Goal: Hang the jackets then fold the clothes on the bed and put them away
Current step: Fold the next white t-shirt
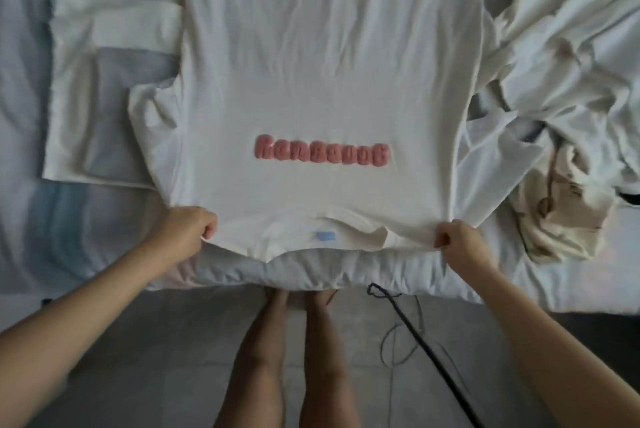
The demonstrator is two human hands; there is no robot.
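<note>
As I look down past my own legs, a black cable trails over the floor on the near side of the T-shirt. My left hand pinches the T-shirt at its near left shoulder, fingers curled round the cloth. My right hand grips the near right shoulder the same way. The two hands sit level, one on each side of the collar, where a small blue label shows.

The T-shirt lies flat on the bed with its collar end at the near edge and the pink lettering just beyond the collar. Its long axis runs straight away from me, toward a hem that is out of view. I judge the coming fold either carries the shoulders away along that axis or goes across it, side over side; neither hand is better placed.

Left of the T-shirt, partly under its sleeve, lies a flat white garment. To its right, a rumpled heap of pale clothes touches the other sleeve.
</note>
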